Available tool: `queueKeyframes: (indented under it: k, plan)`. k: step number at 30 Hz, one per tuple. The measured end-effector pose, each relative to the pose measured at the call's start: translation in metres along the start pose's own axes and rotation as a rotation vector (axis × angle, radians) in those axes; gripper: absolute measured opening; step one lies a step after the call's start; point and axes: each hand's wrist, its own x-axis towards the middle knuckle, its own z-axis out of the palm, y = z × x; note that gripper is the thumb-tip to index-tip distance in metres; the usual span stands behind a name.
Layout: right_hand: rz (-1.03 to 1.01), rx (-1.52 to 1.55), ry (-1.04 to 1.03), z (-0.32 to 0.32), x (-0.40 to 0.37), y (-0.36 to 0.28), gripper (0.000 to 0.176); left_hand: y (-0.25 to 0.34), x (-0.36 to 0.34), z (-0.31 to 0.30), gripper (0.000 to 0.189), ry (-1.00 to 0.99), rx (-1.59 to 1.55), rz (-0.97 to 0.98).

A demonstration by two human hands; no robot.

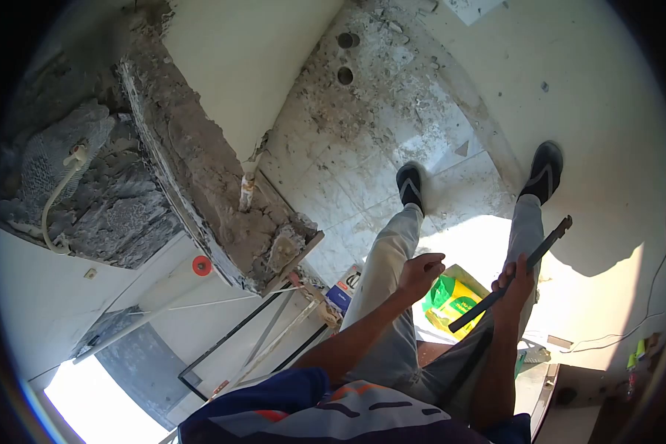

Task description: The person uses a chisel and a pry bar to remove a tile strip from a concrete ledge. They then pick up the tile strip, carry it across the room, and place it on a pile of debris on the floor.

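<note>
Holding a long, dark, straight bar with a notched end [475,308], our right grip [513,287] closes firmly around its middle, slanting it across our right leg in view, notched end farthest from us. Our left grip [420,274] curls into a fist, contents hidden, near a yellow-and-green printed bag [462,305] below.

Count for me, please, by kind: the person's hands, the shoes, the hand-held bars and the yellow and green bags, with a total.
Left hand and right hand: 2
Left shoe and right shoe: 2
Hand-held bar: 1
Yellow and green bag: 1
Total: 6
</note>
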Motion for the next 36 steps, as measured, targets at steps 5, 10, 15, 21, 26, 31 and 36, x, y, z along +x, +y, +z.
queueKeyframes:
  k: [5,10,15,21,26,31,36]
  plan:
    - [-0.343,0.100,-0.060,0.056,-0.124,-0.020,0.027,0.034,-0.128,-0.148,0.019,-0.152,0.047,0.417]
    - [-0.633,0.104,-0.124,0.113,-0.283,0.009,0.031,0.028,-0.196,-0.285,0.013,0.084,-0.037,0.960]
    - [-0.775,-0.089,-0.285,0.146,-0.404,0.052,0.032,0.013,-0.202,-0.367,0.013,0.501,-0.118,1.088]
    - [-1.057,-0.607,-0.448,0.179,-0.446,0.052,0.033,-0.024,-0.168,-0.389,0.009,0.495,-0.192,1.031]
    - [-1.046,-0.935,-0.543,0.197,-0.451,0.073,0.031,-0.028,-0.156,-0.383,0.009,0.515,-0.213,1.057]
    - [-1.346,-1.262,-0.524,0.202,-0.434,0.107,0.035,-0.034,-0.145,-0.378,0.008,0.595,-0.230,1.089]
    - [-1.364,-1.527,-0.544,0.207,-0.434,0.133,0.036,-0.040,-0.138,-0.378,0.007,0.576,-0.162,1.156]
